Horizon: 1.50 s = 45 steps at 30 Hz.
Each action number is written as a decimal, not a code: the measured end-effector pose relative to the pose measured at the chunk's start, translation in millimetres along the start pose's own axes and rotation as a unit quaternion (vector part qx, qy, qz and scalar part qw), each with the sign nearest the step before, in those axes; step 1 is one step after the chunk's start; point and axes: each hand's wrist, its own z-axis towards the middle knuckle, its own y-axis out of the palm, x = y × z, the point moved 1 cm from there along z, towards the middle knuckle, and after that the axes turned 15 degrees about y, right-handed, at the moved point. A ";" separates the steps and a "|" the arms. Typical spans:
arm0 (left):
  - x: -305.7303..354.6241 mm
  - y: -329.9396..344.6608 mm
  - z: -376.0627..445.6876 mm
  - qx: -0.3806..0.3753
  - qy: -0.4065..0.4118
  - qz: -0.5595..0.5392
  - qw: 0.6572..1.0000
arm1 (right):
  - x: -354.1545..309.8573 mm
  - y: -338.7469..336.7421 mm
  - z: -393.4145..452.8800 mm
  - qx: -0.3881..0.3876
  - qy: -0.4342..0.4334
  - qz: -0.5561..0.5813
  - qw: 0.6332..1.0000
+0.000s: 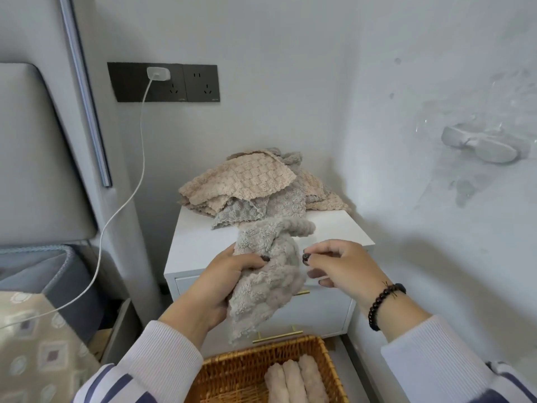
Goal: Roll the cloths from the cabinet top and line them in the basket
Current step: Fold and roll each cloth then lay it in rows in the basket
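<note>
A small white two-drawer cabinet (319, 228) with thin brass handles stands in a corner of pale grey walls, at the centre of the frame. On the back of its smooth flat top lies a loose heap of beige and grey waffle-textured cloths (250, 184), reaching to the back and right edges; the front strip of the top is bare. In front of the cabinet, the left hand (229, 283) grips a crumpled fluffy grey cloth (267, 274), fingers curled round its bunched middle, the lower end hanging free. The right hand (340, 266) sits just right of it, thumb and forefinger pinched together at the cloth's edge (whether they catch the fabric is unclear). At the bottom centre, a woven honey-coloured wicker basket (232, 370) holds three beige rolled cloths (296, 382) side by side against its right wall; its left part is open. A black wall socket panel (191, 82) with a white charger (158, 73) sits upper left.
</note>
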 end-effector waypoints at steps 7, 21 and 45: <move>8.6 -10.1 -4.7 -0.010 0.010 0.159 0.987 | 11.7 10.6 36.1 -0.018 0.123 0.049 0.991; -8.5 -43.9 -44.0 0.028 0.071 0.178 0.981 | 9.5 18.2 18.5 -0.304 0.081 0.253 0.915; 0.9 -71.1 7.1 0.106 0.063 0.206 0.971 | 17.6 -6.3 62.5 0.020 0.036 0.012 0.999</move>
